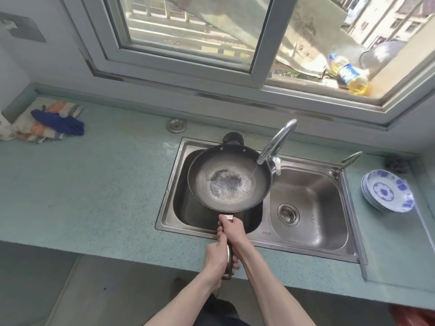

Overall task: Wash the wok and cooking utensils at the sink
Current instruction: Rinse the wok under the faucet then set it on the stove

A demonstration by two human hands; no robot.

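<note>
Holding wok (229, 178) over left basin of sink (306, 249), both hands wrapped round its handle (229, 252): right hand (231, 228) forward near the bowl, left hand (215, 256) behind at the handle's end. Long axis running from near worktop (94, 196) edge straight away toward the window (188, 38), bowl far, handle near, helper handle at the far rim. Sitting roughly level, opening up, residue and a little water at the bottom. Thin stream from faucet (275, 144) landing on the right inner wall. Right basin open beside it; bare worktop to the left; stacked plates (387, 191) well apart on the right.
</note>
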